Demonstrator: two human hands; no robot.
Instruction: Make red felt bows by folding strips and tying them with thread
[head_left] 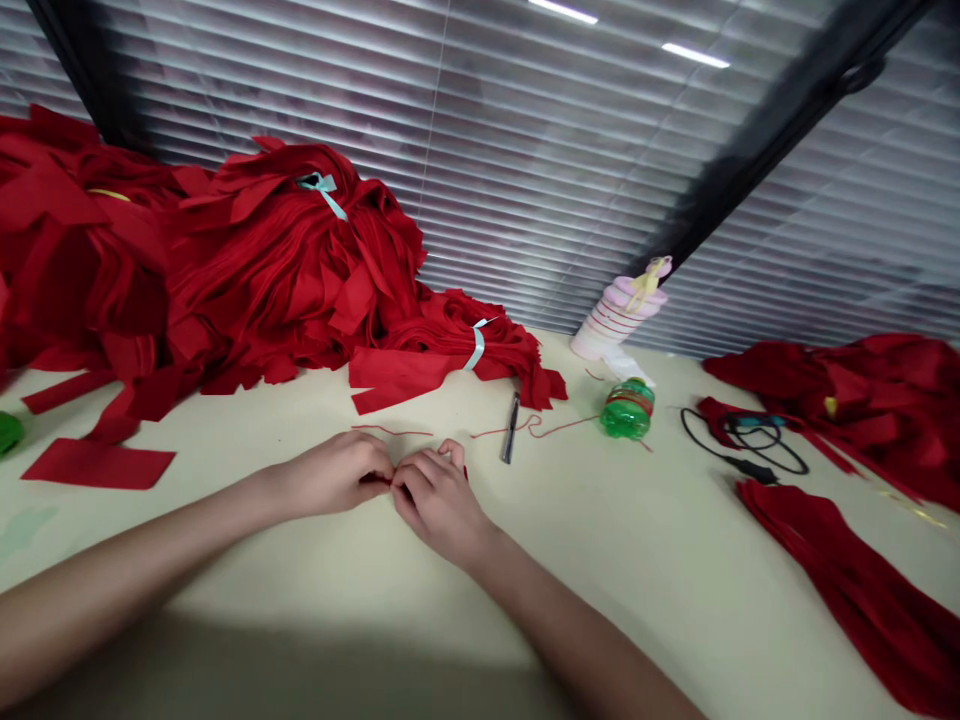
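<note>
My left hand (330, 475) and my right hand (439, 505) meet at the middle of the cream table (600, 570), fingers closed together. Between the fingertips a bit of red thread (384, 480) shows, and most of it is hidden by my fingers. A tiny red edge (465, 472) sticks out past my right hand. Loose strands of red thread (391, 431) lie just beyond my hands, and a dark marker pen (511, 428) rests nearby.
Large heaps of red felt strips (247, 260) tied with pale blue ribbon (478, 345) fill the back left. A cut green plastic bottle (627, 408), pink stacked cups (619, 315), a black cable (742, 440) and more red felt (847, 590) stand right. Window blinds back the table.
</note>
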